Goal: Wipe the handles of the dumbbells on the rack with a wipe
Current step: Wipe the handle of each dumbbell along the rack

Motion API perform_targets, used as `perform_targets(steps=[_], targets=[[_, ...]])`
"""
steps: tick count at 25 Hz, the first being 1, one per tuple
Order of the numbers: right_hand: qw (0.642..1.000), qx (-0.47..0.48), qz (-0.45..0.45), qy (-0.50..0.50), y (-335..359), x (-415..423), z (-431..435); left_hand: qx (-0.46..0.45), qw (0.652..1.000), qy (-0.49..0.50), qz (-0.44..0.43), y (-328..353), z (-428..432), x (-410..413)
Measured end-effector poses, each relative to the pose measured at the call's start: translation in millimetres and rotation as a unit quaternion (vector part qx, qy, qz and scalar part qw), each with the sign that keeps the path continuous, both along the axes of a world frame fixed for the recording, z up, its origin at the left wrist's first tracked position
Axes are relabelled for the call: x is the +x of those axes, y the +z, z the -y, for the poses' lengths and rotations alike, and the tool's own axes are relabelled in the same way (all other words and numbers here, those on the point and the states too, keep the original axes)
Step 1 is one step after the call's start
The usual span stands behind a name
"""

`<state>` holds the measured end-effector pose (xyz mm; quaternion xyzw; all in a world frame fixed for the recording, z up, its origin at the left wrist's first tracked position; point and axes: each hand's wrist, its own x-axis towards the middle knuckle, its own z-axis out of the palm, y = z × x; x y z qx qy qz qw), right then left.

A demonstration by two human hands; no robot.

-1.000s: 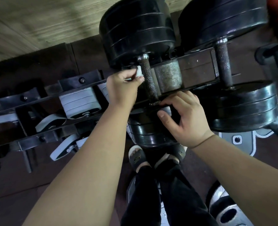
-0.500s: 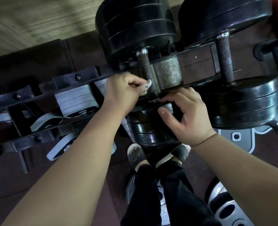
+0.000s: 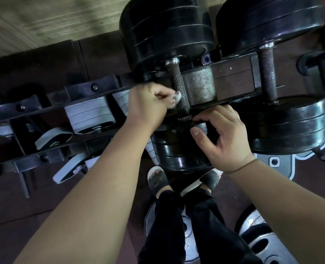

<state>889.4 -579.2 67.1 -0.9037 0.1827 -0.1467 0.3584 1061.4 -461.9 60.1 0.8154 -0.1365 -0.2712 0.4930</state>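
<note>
A large black dumbbell lies across the rack [image 3: 232, 72] with its knurled handle [image 3: 178, 80] running toward me. My left hand [image 3: 148, 105] pinches a small white wipe [image 3: 175, 99] and holds it against the left side of that handle, near its lower end. My right hand [image 3: 222, 134] rests on the near weight head [image 3: 176, 149] of the same dumbbell, fingers curled over its top edge and thumb out in front. A second black dumbbell with a rusty handle [image 3: 267, 73] sits to the right.
Smaller grey dumbbells [image 3: 89, 115] fill the lower rack tiers at left. My sandalled feet [image 3: 157, 180] stand just below the near weight head. Grey weight plates [image 3: 262, 242] lie on the floor at lower right. A dull metal cylinder [image 3: 198, 85] sits between the two handles.
My left hand slid the wipe down the handle from its upper end toward its lower end. My right hand stayed on the near weight head.
</note>
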Motion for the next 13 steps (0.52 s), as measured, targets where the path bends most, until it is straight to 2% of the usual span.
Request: perform_targets(steps=[3,6,11,13], targets=[[1.0,0.0,0.007,-0.002,-1,0,0,-0.035,0.994,0.091,0.058,-4,17,18],[1.0,0.004,0.015,-0.004,-2,-1,0,-0.053,0.991,0.12,0.029,-2,18,8],[1.0,0.007,0.008,-0.002,-1,-1,1,0.033,0.998,-0.045,-0.014,8,1,3],[1.0,0.009,0.006,-0.001,0,0,2,0.038,0.998,-0.045,0.008,11,3,6]])
